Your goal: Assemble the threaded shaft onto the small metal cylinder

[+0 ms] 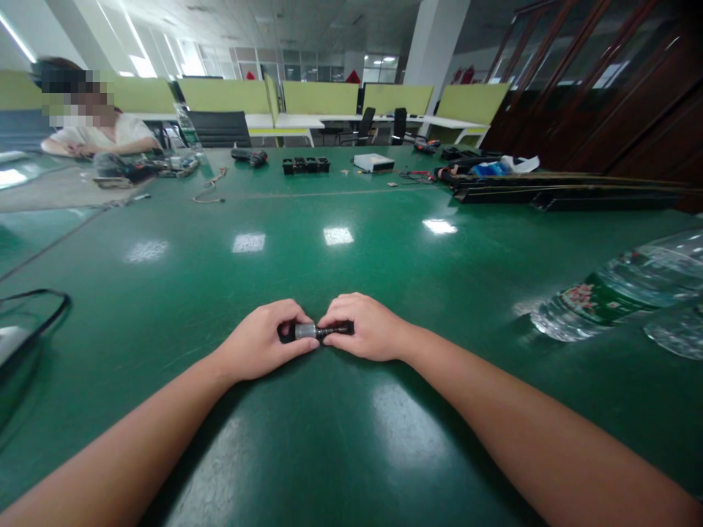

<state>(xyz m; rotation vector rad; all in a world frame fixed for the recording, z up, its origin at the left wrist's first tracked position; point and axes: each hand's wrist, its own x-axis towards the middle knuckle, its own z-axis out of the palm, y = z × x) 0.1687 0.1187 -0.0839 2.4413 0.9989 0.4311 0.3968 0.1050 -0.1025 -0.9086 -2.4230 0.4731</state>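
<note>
Low over the green tabletop, a small silver metal cylinder with a dark ridged shaft lies level between my two hands. My left hand is closed round the cylinder end, thumb at the front and fingers behind. From the other side, my right hand pinches the thin shaft end between thumb and fingers. The fingertips of both hands nearly meet at the middle of the part. Whether the shaft is threaded or wound with a spring is too small to tell, and its far right end is partly hidden.
Water bottles lie or stand at the right. A black cable loops at the left edge. Toward the back are a black connector block, a white box and long dark strips. Another person sits far left.
</note>
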